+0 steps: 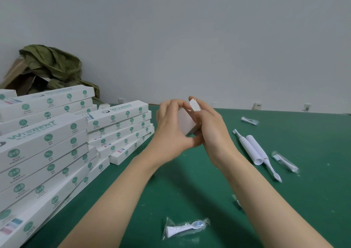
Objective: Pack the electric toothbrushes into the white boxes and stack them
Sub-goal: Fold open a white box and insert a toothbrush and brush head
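- bagged brush head (187, 227) lies nearest, flat on the green table (190, 181), between the two forearms.
- white box (185, 123) is held up above the table's middle. its long axis runs away toward the far wall, and the end flap (194, 104) stands open.
- left hand (171, 126) curls round the box's left side. right hand (210, 128) grips the right side, fingers up by the flap. blur hides finer detail.
- toothbrushes (254, 149) lie side by side on the right, well apart from the box, slanting near to far. the right hand is the nearer one.
- stacked boxes (117, 126) crowd the left. bare cloth lies ahead of the hands and right of the toothbrushes.
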Action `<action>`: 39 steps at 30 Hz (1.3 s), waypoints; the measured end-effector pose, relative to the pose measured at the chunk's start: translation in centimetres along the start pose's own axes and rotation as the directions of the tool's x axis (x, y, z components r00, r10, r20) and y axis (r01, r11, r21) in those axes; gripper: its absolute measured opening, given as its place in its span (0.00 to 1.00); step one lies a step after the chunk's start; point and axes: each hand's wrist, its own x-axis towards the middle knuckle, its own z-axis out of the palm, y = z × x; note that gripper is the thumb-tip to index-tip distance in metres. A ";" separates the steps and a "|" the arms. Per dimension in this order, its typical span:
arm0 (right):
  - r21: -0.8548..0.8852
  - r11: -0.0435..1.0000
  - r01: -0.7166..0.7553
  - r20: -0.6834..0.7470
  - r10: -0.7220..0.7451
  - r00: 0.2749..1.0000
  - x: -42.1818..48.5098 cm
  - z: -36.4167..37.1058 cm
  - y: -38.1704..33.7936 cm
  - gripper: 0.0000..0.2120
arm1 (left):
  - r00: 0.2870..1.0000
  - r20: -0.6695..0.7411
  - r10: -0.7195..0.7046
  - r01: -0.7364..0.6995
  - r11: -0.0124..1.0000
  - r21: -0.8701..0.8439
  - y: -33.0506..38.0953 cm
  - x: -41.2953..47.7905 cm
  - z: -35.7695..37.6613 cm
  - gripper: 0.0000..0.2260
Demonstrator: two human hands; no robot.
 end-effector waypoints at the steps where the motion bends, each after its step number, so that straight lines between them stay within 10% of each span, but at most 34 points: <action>1: -0.006 1.000 0.005 -0.018 -0.005 1.000 0.1 -0.1 0.2 0.20 | 0.998 0.058 0.004 -0.007 0.999 0.049 -0.5 0.0 -0.3 0.32; 8: -0.352 0.912 0.210 0.008 -0.221 0.975 0.2 0.0 2.1 0.20 | 0.992 -0.099 -0.073 0.072 0.997 -0.020 -1.4 0.3 -0.2 0.22; 20: -0.406 0.873 0.270 0.003 -0.294 0.956 0.7 -0.5 2.7 0.18 | 0.995 -0.095 -0.025 0.025 1.000 -0.005 -1.1 0.2 -0.3 0.19; 30: -0.686 0.579 0.441 0.297 -0.331 0.896 0.8 -1.0 3.4 0.26 | 0.998 -0.061 -0.019 0.021 0.999 0.044 -0.9 0.3 -1.0 0.18; 36: -0.476 0.839 0.264 0.061 -0.268 0.961 2.1 -4.1 0.6 0.14 | 0.998 -0.059 0.031 -0.010 0.947 0.321 0.9 -0.6 -1.4 0.35; 39: -0.199 0.975 0.098 -0.200 -0.139 0.970 3.5 -5.4 -0.4 0.09 | 0.952 -0.147 0.269 -0.194 0.900 0.390 1.4 -2.6 -2.4 0.22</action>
